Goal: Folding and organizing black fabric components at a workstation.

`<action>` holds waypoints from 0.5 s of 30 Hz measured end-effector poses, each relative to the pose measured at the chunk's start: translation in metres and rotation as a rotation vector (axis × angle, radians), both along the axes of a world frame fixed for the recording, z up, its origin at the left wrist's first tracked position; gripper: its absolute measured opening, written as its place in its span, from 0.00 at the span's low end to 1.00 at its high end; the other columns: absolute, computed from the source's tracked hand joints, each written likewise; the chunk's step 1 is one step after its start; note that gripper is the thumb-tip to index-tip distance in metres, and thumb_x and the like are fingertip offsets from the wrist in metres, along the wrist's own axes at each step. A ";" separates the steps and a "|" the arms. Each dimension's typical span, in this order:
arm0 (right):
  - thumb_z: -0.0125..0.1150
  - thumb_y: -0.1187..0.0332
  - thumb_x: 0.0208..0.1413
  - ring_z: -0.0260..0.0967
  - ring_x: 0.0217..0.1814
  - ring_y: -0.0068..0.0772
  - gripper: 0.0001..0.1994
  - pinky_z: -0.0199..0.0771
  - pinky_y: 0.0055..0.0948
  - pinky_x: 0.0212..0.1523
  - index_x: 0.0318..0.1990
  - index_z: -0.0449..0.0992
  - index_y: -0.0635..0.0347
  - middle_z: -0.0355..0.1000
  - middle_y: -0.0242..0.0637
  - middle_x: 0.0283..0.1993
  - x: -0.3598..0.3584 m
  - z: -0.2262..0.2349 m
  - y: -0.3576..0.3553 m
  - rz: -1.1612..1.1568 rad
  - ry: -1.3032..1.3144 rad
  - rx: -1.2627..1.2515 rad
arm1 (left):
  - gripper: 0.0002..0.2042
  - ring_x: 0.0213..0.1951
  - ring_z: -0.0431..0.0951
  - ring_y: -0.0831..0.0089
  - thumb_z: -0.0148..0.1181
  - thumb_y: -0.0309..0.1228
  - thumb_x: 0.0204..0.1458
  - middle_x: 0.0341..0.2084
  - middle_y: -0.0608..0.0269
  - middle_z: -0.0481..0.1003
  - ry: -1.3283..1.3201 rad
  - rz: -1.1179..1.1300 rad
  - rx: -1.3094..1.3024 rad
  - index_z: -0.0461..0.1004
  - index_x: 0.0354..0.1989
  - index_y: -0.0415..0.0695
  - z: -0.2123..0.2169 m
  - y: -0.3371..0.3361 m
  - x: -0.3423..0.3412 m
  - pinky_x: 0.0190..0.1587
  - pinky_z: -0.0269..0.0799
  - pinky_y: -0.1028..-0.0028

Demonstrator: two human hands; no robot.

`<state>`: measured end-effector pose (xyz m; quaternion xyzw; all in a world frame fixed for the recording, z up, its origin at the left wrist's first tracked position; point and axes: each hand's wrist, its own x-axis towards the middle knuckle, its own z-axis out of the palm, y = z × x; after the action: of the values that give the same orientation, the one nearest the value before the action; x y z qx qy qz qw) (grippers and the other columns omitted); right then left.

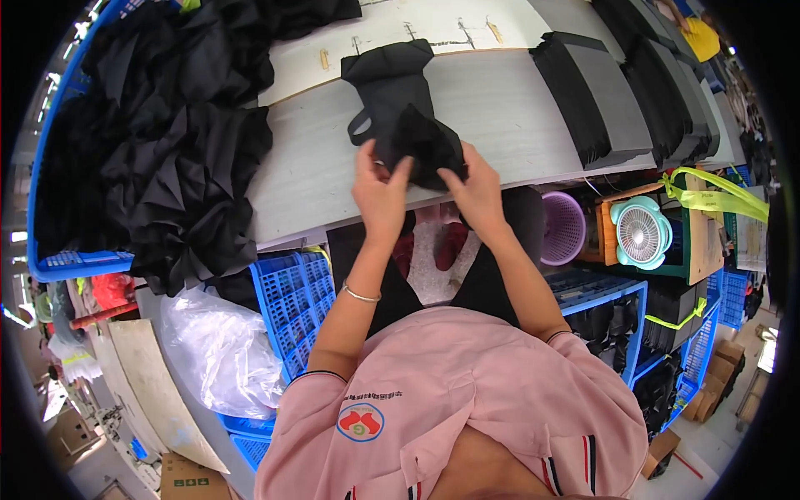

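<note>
A long black fabric piece lies on the grey table, its far end flared wide. A small strap loop sticks out from its left side. At the near end the cloth bunches up and appears to form an opening between my hands. My left hand pinches the left side of that end, thumb inward and fingers curled. On the opposite side, my right hand grips the edge with its thumb over the cloth. Some of the fingertips are hidden by the fabric.
Crumpled black fabric pieces heap over a blue crate at left. Stacks of flat black pieces stand on the table's right. A marked white board lies at the back. Below right are a purple basket and a teal fan.
</note>
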<state>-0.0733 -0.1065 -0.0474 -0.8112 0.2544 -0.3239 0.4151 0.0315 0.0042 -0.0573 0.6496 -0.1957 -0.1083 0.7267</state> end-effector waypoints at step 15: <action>0.70 0.66 0.52 0.72 0.35 0.29 0.27 0.73 0.29 0.40 0.59 0.69 0.61 0.70 0.42 0.49 -0.058 -0.001 -0.030 -0.051 0.007 0.125 | 0.21 0.47 0.73 0.73 0.64 0.21 0.50 0.50 0.61 0.74 -0.284 -0.055 -0.103 0.72 0.55 0.41 0.090 0.031 0.007 0.48 0.71 0.74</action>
<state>-0.1317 -0.1364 -0.0481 -0.7782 0.2961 -0.3151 0.4556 0.0388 0.0350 0.0324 0.6147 -0.3196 -0.0251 0.7206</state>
